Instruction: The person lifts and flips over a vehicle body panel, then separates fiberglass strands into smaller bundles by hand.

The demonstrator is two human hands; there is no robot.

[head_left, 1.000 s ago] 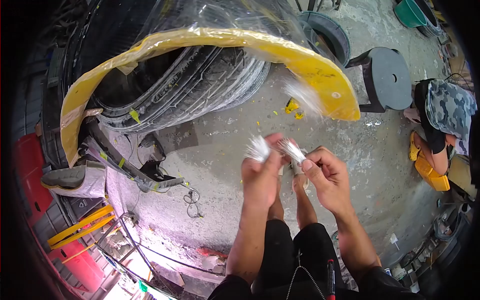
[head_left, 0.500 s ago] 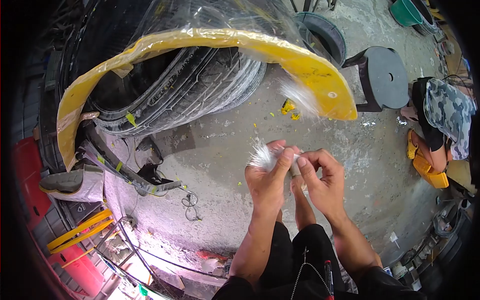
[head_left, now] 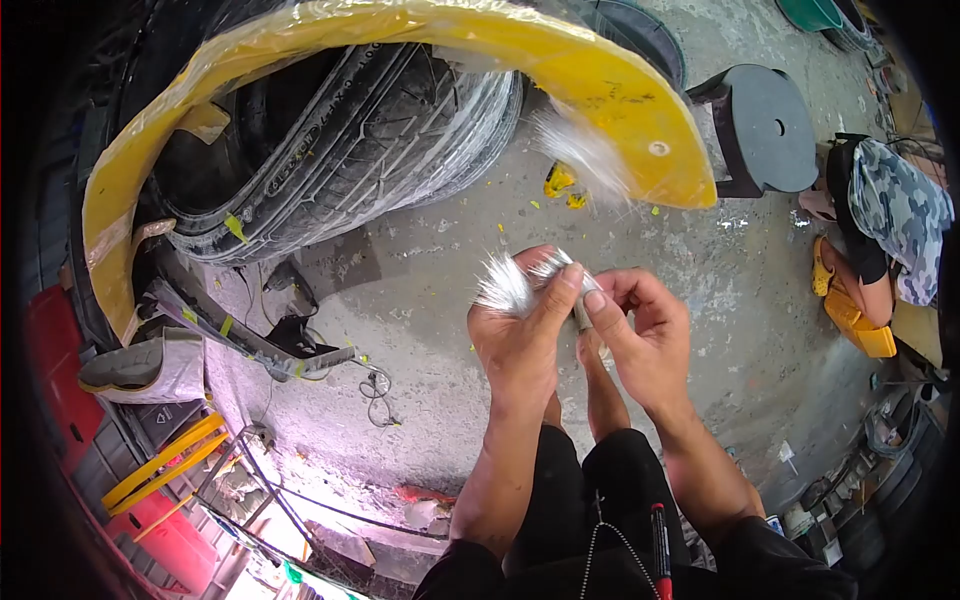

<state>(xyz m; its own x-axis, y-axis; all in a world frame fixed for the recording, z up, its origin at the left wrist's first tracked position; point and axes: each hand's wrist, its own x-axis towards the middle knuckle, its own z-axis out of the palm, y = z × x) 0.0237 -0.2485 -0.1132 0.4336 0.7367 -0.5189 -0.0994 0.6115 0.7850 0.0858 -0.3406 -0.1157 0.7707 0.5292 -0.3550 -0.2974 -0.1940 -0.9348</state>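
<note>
My left hand [head_left: 522,340] is closed around a tuft of fine white fibre strands [head_left: 502,285], whose loose ends fan out on its left side. A second, smaller bunch of the strands [head_left: 549,264] sticks up between its thumb and fingers. Close beside it, my right hand [head_left: 648,335] pinches the other end of that smaller bunch between thumb and fingers. Ahead of both hands is a curved yellow panel [head_left: 640,110], partly wrapped in clear film. Another tuft of white fibres [head_left: 585,155] hangs at its inner edge.
A black tyre [head_left: 330,150] lies under the yellow panel. Right of the panel is a dark stool [head_left: 775,130], with a crouching person [head_left: 895,220] beyond. Black trim pieces [head_left: 270,350] and a cable [head_left: 377,395] lie on the concrete floor [head_left: 430,370] at left.
The fibre bunch in my hands has parted into two tufts. Both hands have shifted slightly up and left, and the view has tilted down, so the panel sits higher.
</note>
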